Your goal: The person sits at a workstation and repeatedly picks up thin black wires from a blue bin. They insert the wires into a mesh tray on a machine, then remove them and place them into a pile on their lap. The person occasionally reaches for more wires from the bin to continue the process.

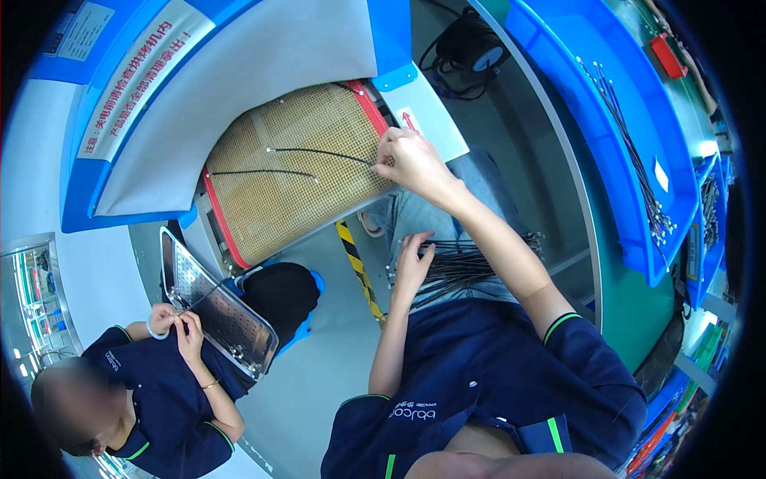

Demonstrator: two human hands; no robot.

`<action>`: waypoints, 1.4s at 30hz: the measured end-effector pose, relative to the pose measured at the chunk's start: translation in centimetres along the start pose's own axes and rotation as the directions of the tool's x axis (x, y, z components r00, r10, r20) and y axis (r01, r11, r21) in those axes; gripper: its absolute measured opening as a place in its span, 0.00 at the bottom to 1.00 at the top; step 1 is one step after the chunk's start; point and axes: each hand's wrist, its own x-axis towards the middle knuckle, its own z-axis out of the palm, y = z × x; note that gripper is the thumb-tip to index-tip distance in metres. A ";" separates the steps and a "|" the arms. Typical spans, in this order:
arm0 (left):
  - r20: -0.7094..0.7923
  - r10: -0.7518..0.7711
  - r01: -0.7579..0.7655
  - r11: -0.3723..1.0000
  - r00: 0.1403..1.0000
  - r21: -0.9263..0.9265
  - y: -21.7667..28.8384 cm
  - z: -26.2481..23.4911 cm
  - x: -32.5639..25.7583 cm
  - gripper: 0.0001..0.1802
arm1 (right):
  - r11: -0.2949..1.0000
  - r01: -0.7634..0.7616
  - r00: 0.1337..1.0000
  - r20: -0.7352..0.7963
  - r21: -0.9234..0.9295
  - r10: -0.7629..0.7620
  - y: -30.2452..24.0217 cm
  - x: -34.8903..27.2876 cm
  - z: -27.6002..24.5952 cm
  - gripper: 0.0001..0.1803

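My right hand [415,165] is closed in a pinch at the right edge of a tan mesh conveyor belt [279,195]. Its fingertips grip one end of a thin black cable [319,152], whose other end stretches left over the mesh. A second black cable [259,172] lies on the belt, nearer its left side. On my lap rests a bundle of black cables [471,267] with small metallic ends. My left hand [412,267] curls its fingers over the left part of this bundle; just where its fingertips press is partly hidden.
Behind the belt hangs a grey curtain [239,88] in a blue machine housing. A co-worker [171,391] sits at left, both hands by a perforated metal tray [223,307]. On the green bench at right, a blue bin [590,104] holds more cables. Yellow-black tape [359,267] marks the floor.
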 end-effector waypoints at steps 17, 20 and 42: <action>0.010 0.066 -0.066 0.997 0.998 0.045 1.3 -0.6 -0.4 0.14 | 0.995 -0.091 0.994 -0.061 0.044 0.094 1.3 4.2 4.4 0.08; 0.003 0.082 -0.082 0.995 0.997 0.064 1.6 -0.6 -0.4 0.14 | 0.998 -0.051 0.996 -0.076 0.036 0.053 1.6 4.2 4.4 0.10; -0.111 -0.097 0.091 0.994 0.989 -0.063 -0.7 -5.6 -2.5 0.14 | 0.976 -0.169 0.875 0.436 -0.137 0.213 8.9 -19.1 -2.9 0.10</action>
